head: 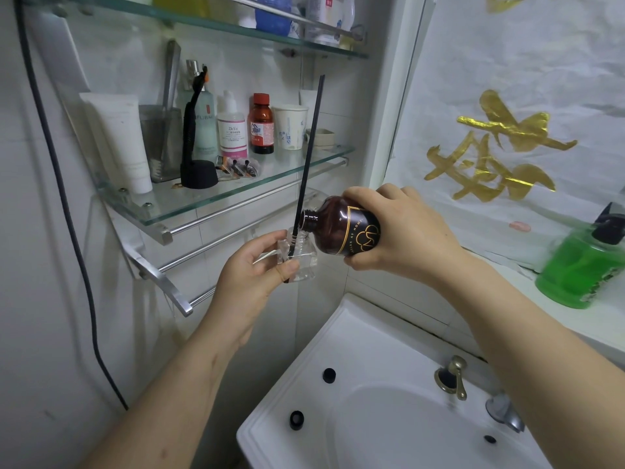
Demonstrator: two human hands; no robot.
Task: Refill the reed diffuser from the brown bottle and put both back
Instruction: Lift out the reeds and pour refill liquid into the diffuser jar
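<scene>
My left hand [252,269] grips the clear glass reed diffuser [302,262] from its left side, above the sink's back corner. A long black reed [309,157] stands in the diffuser and leans up to the right. My right hand [402,231] holds the brown bottle [341,228] with gold lettering, tipped on its side. Its open mouth points left and rests over the diffuser's neck. Two black caps [328,375] [296,420] lie on the sink's left rim.
A glass shelf [189,204] behind holds a white tube, razor, pump bottles, a small brown medicine bottle [261,125] and a paper cup. Towel rails [216,242] run under it. The white sink [389,431] with taps lies below. A green bottle [581,265] stands on the right ledge.
</scene>
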